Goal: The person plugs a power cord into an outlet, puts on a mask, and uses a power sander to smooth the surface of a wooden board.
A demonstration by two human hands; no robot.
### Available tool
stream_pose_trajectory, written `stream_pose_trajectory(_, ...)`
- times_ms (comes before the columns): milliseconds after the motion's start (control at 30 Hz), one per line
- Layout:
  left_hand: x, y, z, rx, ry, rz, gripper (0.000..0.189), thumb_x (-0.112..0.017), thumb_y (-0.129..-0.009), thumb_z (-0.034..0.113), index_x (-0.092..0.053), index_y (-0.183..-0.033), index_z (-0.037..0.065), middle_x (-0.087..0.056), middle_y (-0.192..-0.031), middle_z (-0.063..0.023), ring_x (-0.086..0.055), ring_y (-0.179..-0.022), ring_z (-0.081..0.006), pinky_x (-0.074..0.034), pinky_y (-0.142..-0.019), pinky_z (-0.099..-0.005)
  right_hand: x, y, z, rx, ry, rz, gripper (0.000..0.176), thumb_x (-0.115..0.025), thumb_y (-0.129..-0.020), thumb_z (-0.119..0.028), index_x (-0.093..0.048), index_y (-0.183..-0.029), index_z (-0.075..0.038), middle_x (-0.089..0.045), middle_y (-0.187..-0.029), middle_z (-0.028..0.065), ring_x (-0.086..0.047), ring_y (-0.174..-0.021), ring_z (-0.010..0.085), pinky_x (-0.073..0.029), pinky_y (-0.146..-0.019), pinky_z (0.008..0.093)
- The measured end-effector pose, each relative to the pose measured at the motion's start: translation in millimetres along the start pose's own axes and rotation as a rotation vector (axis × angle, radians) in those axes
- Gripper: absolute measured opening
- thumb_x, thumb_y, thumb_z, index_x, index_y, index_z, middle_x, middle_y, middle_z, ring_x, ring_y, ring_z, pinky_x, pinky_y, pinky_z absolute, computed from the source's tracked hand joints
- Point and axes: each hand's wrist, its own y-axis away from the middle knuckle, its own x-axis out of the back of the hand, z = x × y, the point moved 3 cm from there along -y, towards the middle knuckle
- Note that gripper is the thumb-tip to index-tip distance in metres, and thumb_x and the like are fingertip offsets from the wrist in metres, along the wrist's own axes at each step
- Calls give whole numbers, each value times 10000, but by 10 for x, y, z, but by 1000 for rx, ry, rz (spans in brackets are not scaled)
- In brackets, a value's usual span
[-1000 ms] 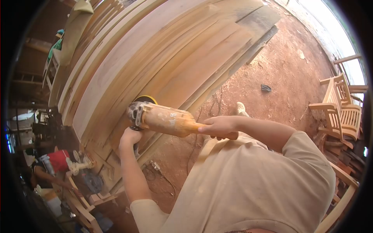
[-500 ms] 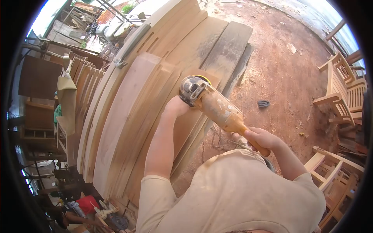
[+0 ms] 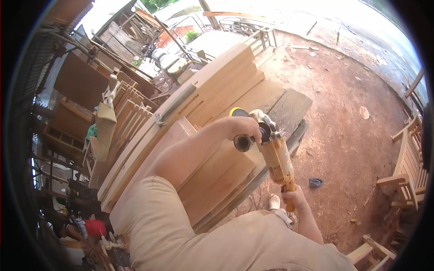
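Note:
An angle grinder [image 3: 276, 160] with a worn yellow body is held in both hands over a stack of wooden boards [image 3: 217, 180]. My left hand [image 3: 248, 128] is wrapped round its side handle [image 3: 242, 142], whose dark round end points toward me. The fingers of my right hand [image 3: 294, 197] close round the rear handle. A yellow-edged disc [image 3: 236, 111] shows beyond my left hand, turned on its edge, and part of it is hidden by that hand. Below the tool lies a broad, smooth board face.
A metal bar clamp [image 3: 178, 100] lies along thick boards at the left. Slatted chair parts [image 3: 131, 106] stand behind. To the right are a wooden bench [image 3: 409, 158], a dark cloth-like item [image 3: 316, 182] and reddish ground [image 3: 337, 144]. Another person [image 3: 72, 232] is low at the left.
The grinder has tilted, bringing its disc onto edge and the side handle into view. My left forearm has swung across the boards, its elbow farther out. The view has shifted.

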Motion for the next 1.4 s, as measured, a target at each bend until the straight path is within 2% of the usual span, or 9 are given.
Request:
stream_pose_trajectory(100, 184, -19, 106, 84, 499, 124, 134, -696, -852, 58, -662, -933, -42, -676, -848, -118, -685, -722, -199, -552, -590, -336, -89, -459, 63, -34, -20, 24, 290, -786, -709, -81, -646, -951, -6, -655, -795, 97, -645, -638, 232, -536, -600, 368)
stream_pose_trajectory(200, 343, -367, 123, 150, 614, 271, 123, -678, -865, 33, -661, -950, -55, -682, -859, -144, -680, -653, -212, -568, -553, -351, -81, -505, -367, 196, 542, 610, 520, -825, -744, -213, -578, -1173, -51, -705, -981, 179, -687, -990, 379, -529, -872, 457)
stream_pose_trajectory(433, 119, -722, 670, 57, 975, 316, 118, -652, -920, 82, -666, -973, -23, -684, -858, -105, -690, -837, -185, -569, -713, -336, 493, -982, -306, 282, 639, 540, 491, -817, -774, -195, -546, -1159, -55, -696, -1020, 205, -677, -1044, 420, -524, -895, 454)
stream_pose_trajectory(533, -141, -984, 655, -15, 1314, 401, 154, -648, -960, 170, -686, -959, 21, -689, -932, -102, -676, -896, -188, -550, -769, -341, 855, -1082, -439, 202, 626, 354, 386, -748, -757, -71, -533, -1076, -52, -664, -873, 132, -691, -796, 306, -542, -698, 383)
stream_pose_trajectory(600, -468, -1001, 697, -531, 992, 301, 273, -621, -1002, 271, -682, -939, 12, -679, -1050, -112, -656, -951, -184, -536, -804, -343, 896, -1143, -618, 65, 370, 186, 355, -682, -690, 22, -509, -988, -64, -586, -750, 53, -584, -542, 170, -490, -488, 325)
stream_pose_trajectory(733, -1498, -678, -55, -506, -233, 576, 365, -667, -951, 291, -668, -912, -72, -648, -1241, -183, -625, -1136, -313, -516, -938, -423, 1018, -1215, -768, -148, 158, -2, 409, -680, -663, 8, -499, -1022, -66, -575, -719, 57, -561, -517, 192, -495, -473, 340)
stream_pose_trajectory(933, -2555, 14, -1464, 318, 230, 999, 406, -671, -930, 280, -672, -864, -121, -503, -1450, -285, -539, -1282, -432, -450, -1075, -480, 1181, -1410, -1185, -315, -199, -147, 424, -670, -746, -25, -504, -1131, -92, -543, -757, 20, -533, -591, 156, -489, -520, 315)
stream_pose_trajectory(1233, -2662, 117, -1979, 659, 176, 1105, 591, -572, -979, 453, -698, -1061, -118, -299, -1584, -333, -388, -1415, -485, -345, -1176, -496, 1030, -2212, -1338, -369, 136, -28, 291, -681, -858, -179, -520, -1080, -84, -551, -783, 54, -558, -594, 189, -506, -515, 338)
stream_pose_trajectory(1400, -2830, 458, -2510, 802, 308, 1037, 663, -460, -1022, 516, -704, -1152, -87, -91, -1681, -258, -297, -1488, -459, -280, -1216, -498, 1235, -2345, -1306, 212, 862, 388, 451, -695, -906, -239, -526, -1227, 29, -624, -1016, 178, -620, -780, 284, -542, -719, 409)
